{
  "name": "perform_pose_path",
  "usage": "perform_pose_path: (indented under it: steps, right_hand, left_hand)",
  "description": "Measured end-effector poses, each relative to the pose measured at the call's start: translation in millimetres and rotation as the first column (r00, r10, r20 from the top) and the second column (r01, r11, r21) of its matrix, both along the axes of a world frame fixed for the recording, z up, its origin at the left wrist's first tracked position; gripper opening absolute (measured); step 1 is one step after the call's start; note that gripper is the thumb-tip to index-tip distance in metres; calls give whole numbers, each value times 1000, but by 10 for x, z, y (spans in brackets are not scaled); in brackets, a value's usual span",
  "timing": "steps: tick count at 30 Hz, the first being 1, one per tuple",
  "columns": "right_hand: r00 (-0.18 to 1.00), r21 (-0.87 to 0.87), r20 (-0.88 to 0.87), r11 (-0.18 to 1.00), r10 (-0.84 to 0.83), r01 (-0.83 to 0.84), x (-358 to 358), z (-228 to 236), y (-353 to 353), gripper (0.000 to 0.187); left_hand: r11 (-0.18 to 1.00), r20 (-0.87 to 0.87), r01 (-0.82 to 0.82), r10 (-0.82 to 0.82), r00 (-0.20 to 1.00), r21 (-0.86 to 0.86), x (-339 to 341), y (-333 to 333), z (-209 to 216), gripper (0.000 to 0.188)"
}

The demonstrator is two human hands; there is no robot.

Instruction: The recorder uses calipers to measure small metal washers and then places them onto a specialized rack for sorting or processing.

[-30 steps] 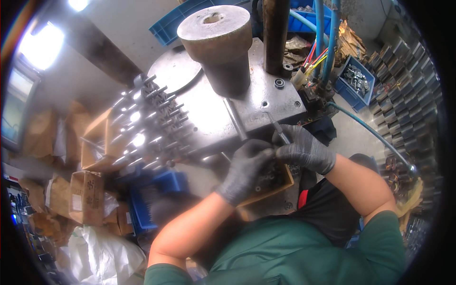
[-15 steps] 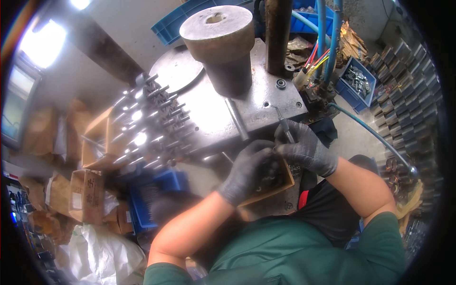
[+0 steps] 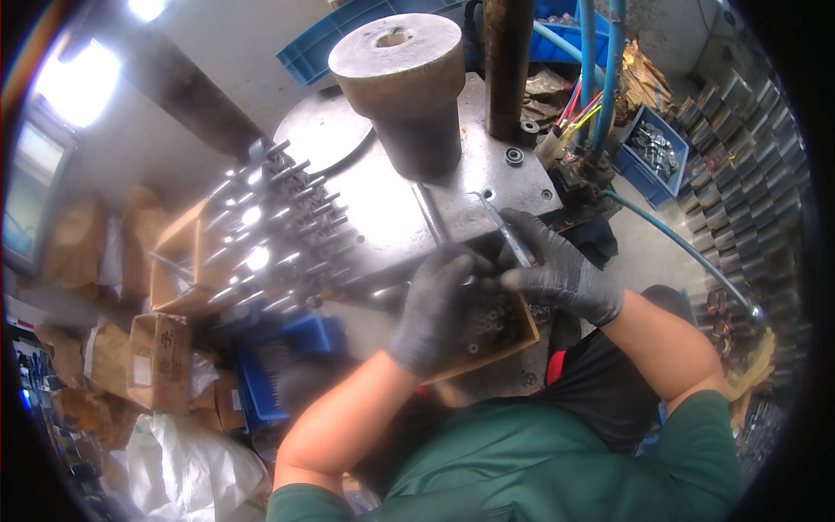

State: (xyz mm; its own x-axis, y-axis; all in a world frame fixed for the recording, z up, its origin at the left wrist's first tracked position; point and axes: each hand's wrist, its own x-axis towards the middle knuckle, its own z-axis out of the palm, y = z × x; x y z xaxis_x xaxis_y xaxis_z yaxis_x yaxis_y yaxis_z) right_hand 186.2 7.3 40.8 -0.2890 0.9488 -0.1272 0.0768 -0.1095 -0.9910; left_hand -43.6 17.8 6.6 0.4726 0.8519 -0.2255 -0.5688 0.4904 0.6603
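My right hand (image 3: 565, 268), in a dark grey glove, grips a slim metal pick (image 3: 504, 228) with a bent tip. That tip is over the metal plate's front edge, near a small hole. My left hand (image 3: 432, 300), also gloved, is closed around a short metal rod (image 3: 389, 294) whose end juts out on the left, blurred. The fingers of both hands are close together above an open cardboard box (image 3: 487, 363) of small metal parts. Behind my left hand, a steel bar (image 3: 430, 215) lies on the metal plate (image 3: 387, 209).
A heavy metal cylinder (image 3: 396, 87) with a wide top stands on the plate. At the left are a bristling stack of metal rods (image 3: 274, 226), cardboard boxes (image 3: 159, 361) and a blue crate (image 3: 326, 335). A blue bin (image 3: 652, 152) and stacked metal parts (image 3: 739, 165) are at right.
My left hand has shifted left and slightly away from my right. The pick has swung its tip to the left. More of the small parts in the box now show.
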Motion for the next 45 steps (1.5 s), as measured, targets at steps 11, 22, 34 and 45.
perform_pose_path:
  steps: [11, 22, 34, 45]
  right_hand:
    - [759, 739, 581, 582, -294, -340, 28, 86, 64, 76]
    - [756, 691, 610, 625, -237, -362, 5, 56, 75, 78]
    - [729, 663, 648, 635, -221, -397, -75, 98, 128, 65]
    - [813, 616, 569, 719, -122, -323, -146, 116, 191, 68]
  left_hand:
    - [971, -90, -238, 237, 967, 5, -116, 169, 114, 16]
    - [972, -109, -236, 235, 966, 8, -130, 152, 63, 17]
    - [960, -117, -281, 278, 953, -5, -148, 127, 163, 19]
    - [944, -41, -313, 311, 950, -99, -175, 108, 28, 23]
